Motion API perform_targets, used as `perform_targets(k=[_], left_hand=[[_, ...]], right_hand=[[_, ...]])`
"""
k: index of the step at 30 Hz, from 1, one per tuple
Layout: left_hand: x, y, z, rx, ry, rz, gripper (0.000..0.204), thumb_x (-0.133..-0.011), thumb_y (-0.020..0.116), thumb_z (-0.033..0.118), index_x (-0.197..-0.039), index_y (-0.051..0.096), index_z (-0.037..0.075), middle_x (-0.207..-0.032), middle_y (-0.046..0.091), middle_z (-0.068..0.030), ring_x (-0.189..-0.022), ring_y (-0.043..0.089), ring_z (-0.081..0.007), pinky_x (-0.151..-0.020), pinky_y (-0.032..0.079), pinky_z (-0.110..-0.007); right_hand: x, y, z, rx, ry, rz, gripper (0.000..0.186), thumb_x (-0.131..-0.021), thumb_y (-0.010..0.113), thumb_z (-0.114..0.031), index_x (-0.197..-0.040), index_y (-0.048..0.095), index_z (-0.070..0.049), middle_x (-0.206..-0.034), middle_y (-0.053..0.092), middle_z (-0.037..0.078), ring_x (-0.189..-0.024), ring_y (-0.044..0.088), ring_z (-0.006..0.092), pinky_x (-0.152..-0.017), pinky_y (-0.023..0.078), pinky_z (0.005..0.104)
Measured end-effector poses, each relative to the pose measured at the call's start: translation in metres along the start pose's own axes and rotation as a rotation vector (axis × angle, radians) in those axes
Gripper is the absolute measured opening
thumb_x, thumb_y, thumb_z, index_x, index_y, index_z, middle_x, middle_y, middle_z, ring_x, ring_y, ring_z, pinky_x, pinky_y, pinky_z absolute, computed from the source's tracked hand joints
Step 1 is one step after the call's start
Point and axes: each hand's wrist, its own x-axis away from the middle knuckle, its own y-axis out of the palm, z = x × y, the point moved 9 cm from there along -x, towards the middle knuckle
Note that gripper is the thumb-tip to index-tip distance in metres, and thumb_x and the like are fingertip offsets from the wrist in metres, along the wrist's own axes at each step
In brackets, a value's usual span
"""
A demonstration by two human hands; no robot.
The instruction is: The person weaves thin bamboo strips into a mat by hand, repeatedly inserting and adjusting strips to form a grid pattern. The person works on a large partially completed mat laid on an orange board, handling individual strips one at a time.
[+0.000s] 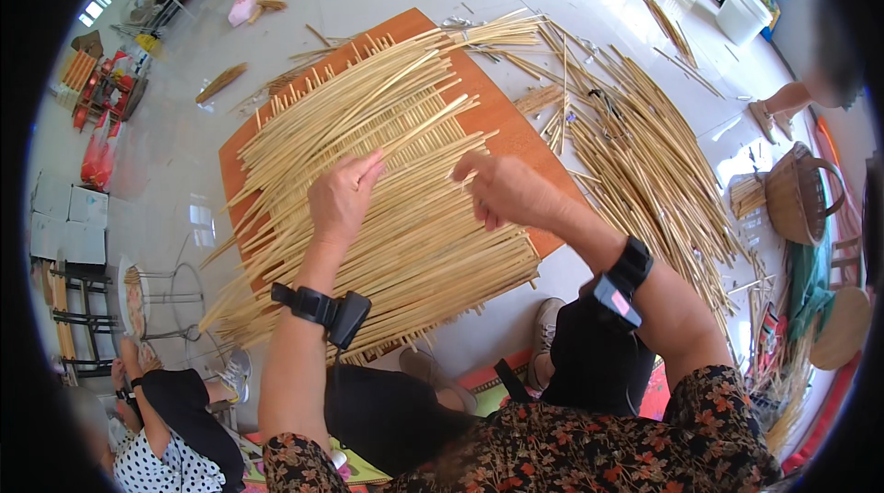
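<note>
A mat of pale woven cane strips (387,171) lies on an orange-brown wooden board (502,116) on the floor. My left hand (341,198) rests on the mat's middle, fingers curled on a strip and pressing it down. My right hand (502,187) hovers just to the right of it over the mat, fingers bent and pinching a thin strip. Both wrists carry black strapped devices. My knees in black trousers and a grey shoe (545,327) sit at the board's near edge.
A large loose heap of cane strips (645,162) spreads on the shiny floor right of the board. A woven basket (801,197) stands far right, a white bucket (741,14) at top right. Another person sits at lower left (166,438); someone's foot shows at right (769,116).
</note>
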Motion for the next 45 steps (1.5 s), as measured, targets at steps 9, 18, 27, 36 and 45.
perform_targets(k=[9, 18, 27, 36, 45], left_hand=[[-0.016, 0.073, -0.031, -0.012, 0.083, -0.101, 0.025, -0.095, 0.072, 0.031, -0.114, 0.079, 0.018, -0.084, 0.07, -0.0048, -0.069, 0.066, -0.0246, -0.061, 0.052, -0.036], [-0.02, 0.09, -0.052, 0.032, 0.102, -0.141, 0.023, -0.094, 0.073, 0.029, -0.112, 0.08, 0.016, -0.081, 0.068, -0.0062, -0.067, 0.064, -0.026, -0.06, 0.051, -0.036], [-0.024, 0.096, -0.054, 0.068, 0.156, -0.121, 0.021, -0.091, 0.076, 0.03, -0.107, 0.081, 0.017, -0.076, 0.067, -0.0043, -0.062, 0.063, -0.0229, -0.056, 0.05, -0.034], [-0.023, 0.095, -0.054, 0.078, 0.168, -0.081, 0.018, -0.091, 0.076, 0.027, -0.105, 0.082, 0.017, -0.075, 0.067, -0.0037, -0.061, 0.063, -0.0218, -0.055, 0.051, -0.034], [-0.038, 0.043, -0.025, 0.09, 0.171, 0.03, 0.017, -0.091, 0.076, 0.025, -0.104, 0.082, 0.016, -0.073, 0.069, -0.0011, -0.058, 0.064, -0.02, -0.051, 0.05, -0.033]], right_hand=[[-0.005, 0.035, -0.009, 0.264, -0.257, -0.057, 0.015, -0.092, 0.061, -0.008, -0.105, 0.065, -0.002, -0.08, 0.074, 0.012, -0.08, 0.074, 0.0303, -0.072, 0.056, 0.0422], [-0.041, 0.015, 0.009, 0.416, -0.336, 0.183, 0.012, -0.093, 0.067, -0.015, -0.093, 0.068, -0.003, -0.093, 0.073, 0.012, -0.087, 0.07, 0.0348, -0.077, 0.056, 0.0423], [-0.062, 0.0, 0.021, 0.328, -0.326, 0.352, 0.014, -0.092, 0.067, -0.016, -0.093, 0.07, -0.002, -0.094, 0.067, 0.014, -0.091, 0.067, 0.0361, -0.08, 0.053, 0.045], [-0.069, 0.004, 0.027, 0.169, -0.063, 0.371, 0.017, -0.091, 0.068, -0.018, -0.087, 0.071, -0.001, -0.071, 0.067, 0.018, -0.065, 0.066, 0.0345, -0.064, 0.054, 0.0419], [-0.053, 0.002, 0.002, 0.1, -0.206, 0.446, 0.014, -0.094, 0.064, -0.014, -0.095, 0.071, -0.002, -0.073, 0.067, 0.017, -0.066, 0.066, 0.0291, -0.063, 0.053, 0.0392]])
